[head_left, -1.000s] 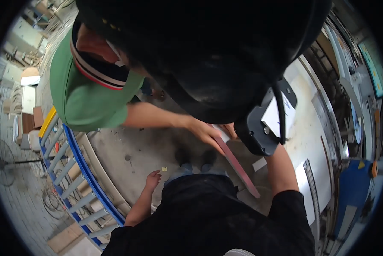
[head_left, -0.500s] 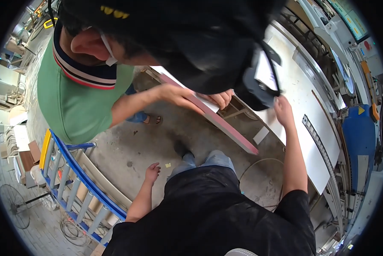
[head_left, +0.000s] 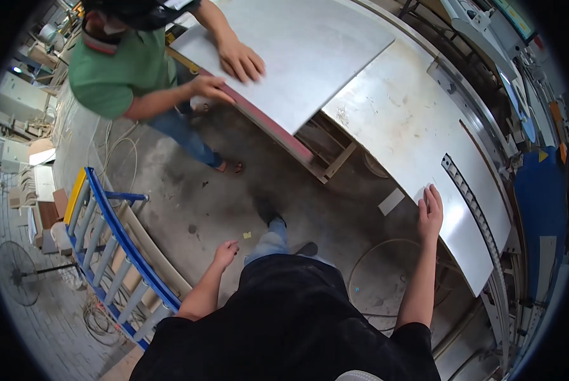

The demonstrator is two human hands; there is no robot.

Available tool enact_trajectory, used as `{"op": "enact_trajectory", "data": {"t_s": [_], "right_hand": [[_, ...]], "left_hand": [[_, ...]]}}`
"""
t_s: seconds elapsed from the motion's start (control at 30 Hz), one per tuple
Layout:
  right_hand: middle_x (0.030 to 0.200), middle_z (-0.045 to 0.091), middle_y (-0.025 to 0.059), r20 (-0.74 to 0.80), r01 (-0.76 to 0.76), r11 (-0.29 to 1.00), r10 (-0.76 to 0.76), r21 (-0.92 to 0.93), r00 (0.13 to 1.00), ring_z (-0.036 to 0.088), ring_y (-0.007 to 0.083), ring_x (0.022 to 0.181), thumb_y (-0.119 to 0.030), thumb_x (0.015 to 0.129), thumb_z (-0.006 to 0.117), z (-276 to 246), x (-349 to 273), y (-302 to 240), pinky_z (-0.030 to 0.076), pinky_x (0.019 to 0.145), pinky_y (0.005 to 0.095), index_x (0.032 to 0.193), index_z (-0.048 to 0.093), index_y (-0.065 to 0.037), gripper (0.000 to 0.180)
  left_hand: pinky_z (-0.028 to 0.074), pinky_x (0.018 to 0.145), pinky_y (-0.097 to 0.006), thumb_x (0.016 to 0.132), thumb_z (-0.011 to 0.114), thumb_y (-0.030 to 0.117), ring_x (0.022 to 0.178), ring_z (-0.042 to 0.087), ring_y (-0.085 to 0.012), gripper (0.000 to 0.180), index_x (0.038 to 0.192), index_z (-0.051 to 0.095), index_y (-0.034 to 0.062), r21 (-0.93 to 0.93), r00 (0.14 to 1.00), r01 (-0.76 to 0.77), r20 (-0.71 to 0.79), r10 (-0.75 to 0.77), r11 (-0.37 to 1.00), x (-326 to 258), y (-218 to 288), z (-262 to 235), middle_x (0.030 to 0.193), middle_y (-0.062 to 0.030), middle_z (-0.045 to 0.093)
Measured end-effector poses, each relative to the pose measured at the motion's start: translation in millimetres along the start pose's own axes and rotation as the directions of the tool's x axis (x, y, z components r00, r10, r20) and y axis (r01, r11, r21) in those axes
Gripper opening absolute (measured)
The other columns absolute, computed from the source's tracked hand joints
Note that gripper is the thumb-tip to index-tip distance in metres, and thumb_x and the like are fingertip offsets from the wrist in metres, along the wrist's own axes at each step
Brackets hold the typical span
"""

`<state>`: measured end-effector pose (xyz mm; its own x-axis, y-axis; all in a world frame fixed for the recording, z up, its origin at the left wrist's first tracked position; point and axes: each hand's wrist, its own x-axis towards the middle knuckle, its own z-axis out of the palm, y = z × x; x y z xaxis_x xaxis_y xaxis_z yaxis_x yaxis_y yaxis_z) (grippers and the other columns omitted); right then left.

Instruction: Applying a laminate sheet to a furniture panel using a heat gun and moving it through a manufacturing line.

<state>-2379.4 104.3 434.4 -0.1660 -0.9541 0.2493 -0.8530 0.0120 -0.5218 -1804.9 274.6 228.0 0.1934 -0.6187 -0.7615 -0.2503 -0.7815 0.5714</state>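
the right hand (head_left: 430,213) lies flat, fingers spread, on the sheet (head_left: 417,140), whose length runs ahead-left of them; the left hand (head_left: 225,253) hangs loosely open, well apart.

My right hand (head_left: 430,213) lies flat, fingers spread, on the near edge of a long grey sheet-metal table (head_left: 411,127). My left hand (head_left: 225,254) hangs free and empty above the stained concrete floor (head_left: 189,203). Across from me, a co-worker in a green shirt (head_left: 116,70) presses both hands on a flat grey metal sheet (head_left: 297,51) resting on a red-edged support (head_left: 265,124). A blue steel rack (head_left: 116,254) stands at left.
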Motion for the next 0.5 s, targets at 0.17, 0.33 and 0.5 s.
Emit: {"op": "enact_trajectory", "data": {"t_s": [0.17, 0.33, 0.5], "right_hand": [[0.13, 0.05, 0.0126, -0.027, 0.057, 0.99, -0.061, -0.133, 0.998, 0.045, 0.03, 0.121, -0.016, 0.087, 0.054, 0, -8, 1, 0.036, 0.101, 0.0367, 0.118, 0.057, -0.004, 0.033], [0.131, 0.049, 0.0131, -0.053, 0.12, 0.979, -0.13, -0.167, 0.99, 0.044, 0.0322, 0.121, -0.017, 0.088, 0.051, 1, -8, 5, 0.035, 0.101, 0.0392, 0.119, 0.056, -0.004, 0.033], [0.131, 0.049, 0.014, -0.042, 0.11, 0.972, -0.121, -0.209, 0.992, 0.043, 0.033, 0.122, -0.018, 0.088, 0.051, 4, -9, 10, 0.034, 0.102, 0.04, 0.119, 0.056, -0.004, 0.034]], "left_hand": [[0.047, 0.071, -0.029, 0.088, 0.05, 0.017, 0.084, 0.06, -0.016, 0.036, 0.121, 0.055, 0.0056, -0.11, 0.996, -0.079, -0.055, 0.073, 0.991, -29, 23, 23, 0.097, -0.0061, 0.064], [0.047, 0.069, -0.027, 0.083, 0.054, 0.018, 0.075, 0.059, -0.0151, 0.036, 0.114, 0.06, 0.0011, -0.045, 0.986, -0.093, -0.14, 0.086, 0.995, -54, -31, 26, 0.085, -0.0076, 0.065], [0.048, 0.067, -0.029, 0.079, 0.055, 0.016, 0.072, 0.06, -0.0166, 0.038, 0.112, 0.06, -0.001, -0.143, 0.98, 0.122, -0.136, -0.142, 0.982, -79, -86, 17, 0.085, -0.0089, 0.065]]}}
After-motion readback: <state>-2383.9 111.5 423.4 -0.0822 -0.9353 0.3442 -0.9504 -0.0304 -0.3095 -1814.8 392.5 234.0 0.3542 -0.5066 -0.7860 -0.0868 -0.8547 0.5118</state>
